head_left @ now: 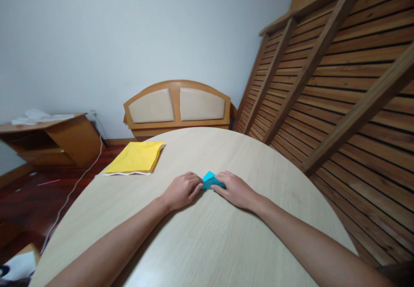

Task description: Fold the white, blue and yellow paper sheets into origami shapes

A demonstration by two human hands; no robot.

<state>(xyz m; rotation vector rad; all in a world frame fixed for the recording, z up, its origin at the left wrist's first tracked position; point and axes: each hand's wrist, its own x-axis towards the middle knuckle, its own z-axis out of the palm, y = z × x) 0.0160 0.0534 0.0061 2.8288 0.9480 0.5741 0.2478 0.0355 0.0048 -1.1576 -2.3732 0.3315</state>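
A small piece of folded blue paper (209, 179) lies at the middle of the round table, with one pointed corner facing away from me. My left hand (183, 190) grips its left end between thumb and curled fingers. On the other side, my right hand (235, 188) pinches the right part, its thumb along the near edge and its fingers over the top. Both ends of the paper are hidden under my fingers. Both forearms reach in from the bottom of the view.
The round pale table (207, 244) fills the foreground. A stack of yellow paper (136, 157) with white beneath lies at its left edge. Behind stands a headboard (177, 125); a slatted wooden frame (323, 88) leans at right. A cable (76, 185) runs along the floor by a desk (73, 138).
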